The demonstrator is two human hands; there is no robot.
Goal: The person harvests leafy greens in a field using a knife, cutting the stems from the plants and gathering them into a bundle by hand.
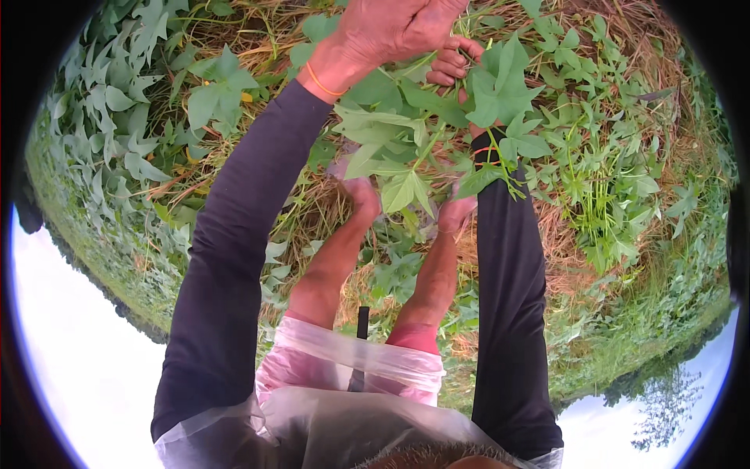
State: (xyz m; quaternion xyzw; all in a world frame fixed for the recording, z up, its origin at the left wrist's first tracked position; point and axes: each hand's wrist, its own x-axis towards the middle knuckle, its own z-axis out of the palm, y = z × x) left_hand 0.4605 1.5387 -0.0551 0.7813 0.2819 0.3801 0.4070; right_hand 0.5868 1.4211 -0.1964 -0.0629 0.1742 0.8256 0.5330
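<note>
My left hand is closed at the top edge of the view, where part of it is cut off. What it grips, if anything, does not show. Just below and to the right, the curled fingers of my right hand close around the stems of a leafy vine. Its broad, lobed green leaves cover much of that hand and the wrist. More large leaves hang between my two forearms, above my bare feet. Dark sleeves cover both arms, and orange bands circle both wrists.
A bundle of green leafy stems lies on dry straw to the right. Dense lobed foliage grows on the left. My bare legs stand among low plants. Clear plastic sheeting wraps my thighs.
</note>
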